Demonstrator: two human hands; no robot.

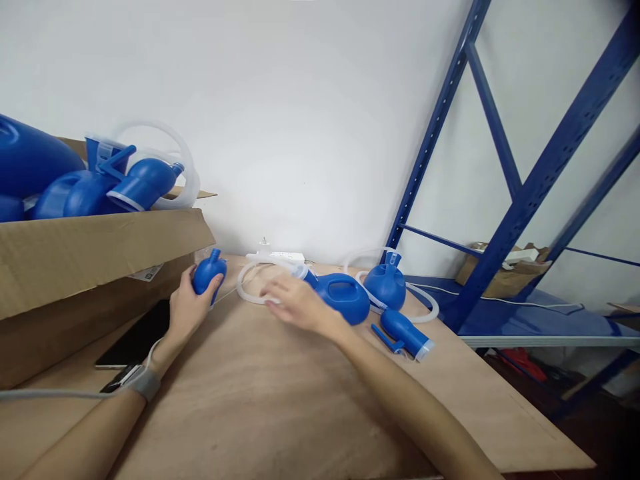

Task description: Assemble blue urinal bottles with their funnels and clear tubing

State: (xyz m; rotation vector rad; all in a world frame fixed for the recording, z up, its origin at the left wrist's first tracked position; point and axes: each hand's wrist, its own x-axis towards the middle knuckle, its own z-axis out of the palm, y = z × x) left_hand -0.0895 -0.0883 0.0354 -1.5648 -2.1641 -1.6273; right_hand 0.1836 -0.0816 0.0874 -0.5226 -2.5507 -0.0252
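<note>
My left hand (191, 303) is wrapped round a small blue bulb-shaped part (209, 272) with a narrow neck pointing up, beside the cardboard box. My right hand (293, 300) reaches over the table near a clear coiled tube (245, 283), slightly blurred; its fingers are partly bent, and whether they touch the tube is unclear. Just behind and right of it lies a blue jug (349, 301) with a handle. Further right are a round blue container (386, 287) with a clear tube around it and a blue funnel-like part (406, 333) with a blue clip (386, 339).
A cardboard box (110, 253) with several blue containers and tubing stands at the left. In front of it lies a dark flat device (137, 337). A white power strip (280, 256) sits by the wall. Blue shelving (530, 317) holding another box (493, 277) stands right.
</note>
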